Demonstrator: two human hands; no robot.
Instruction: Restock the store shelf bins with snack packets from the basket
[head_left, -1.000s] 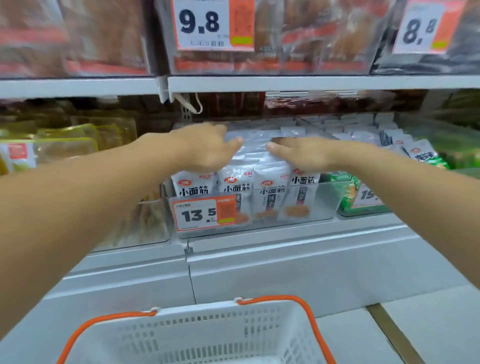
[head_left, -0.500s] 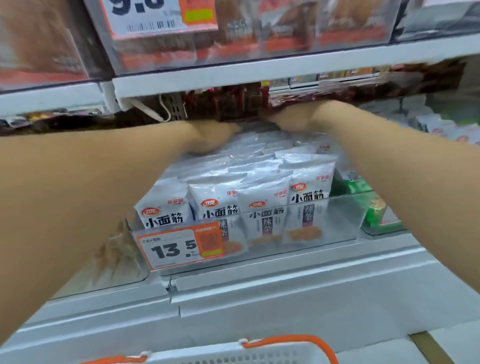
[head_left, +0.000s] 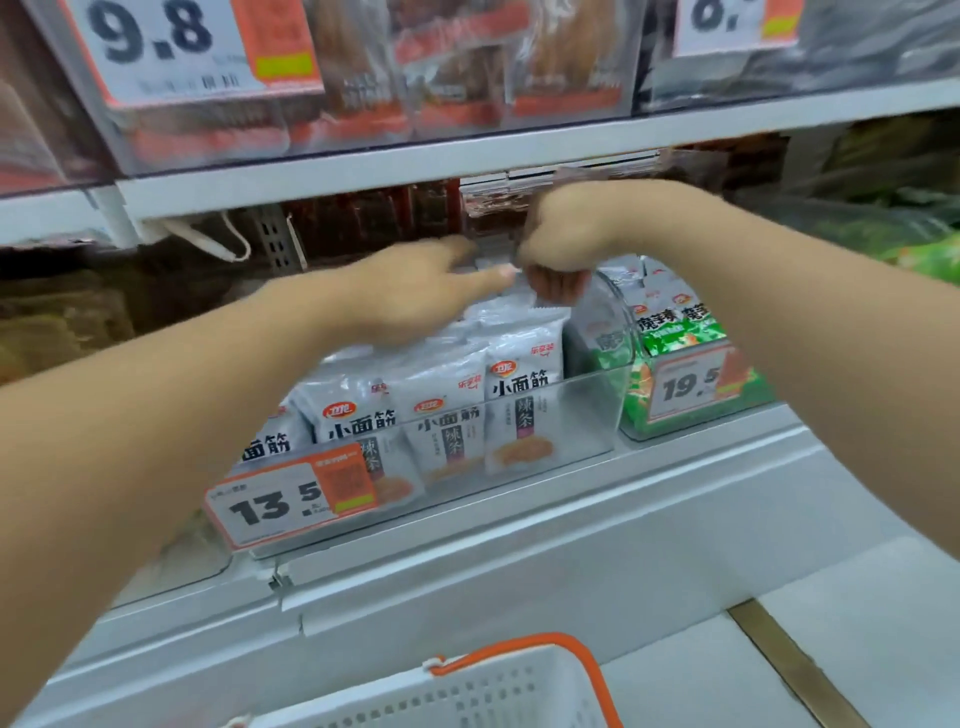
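Observation:
A clear plastic bin (head_left: 587, 415) on the middle shelf holds rows of grey-white snack packets (head_left: 522, 384) with black lettering. Both my arms reach over its rear half. My left hand (head_left: 415, 291) lies flat on the back packets with its fingers stretched to the right. My right hand (head_left: 563, 244) is just beside it, fingers curled downward at the top edge of a rear packet; blur hides whether it pinches it. The white basket (head_left: 467, 691) with orange handles sits below at the bottom edge, its contents out of view.
A 13.5 price tag (head_left: 291, 501) hangs on the bin's front. To the right stands a bin of green packets (head_left: 675, 332) tagged 19.5. The upper shelf edge (head_left: 363, 171) runs close above my hands, with bins of red-brown packets above it.
Both hands have drawn back from the far rear of the bin and come together. My right hand's fingers have curled down. The camera view shifted right and down.

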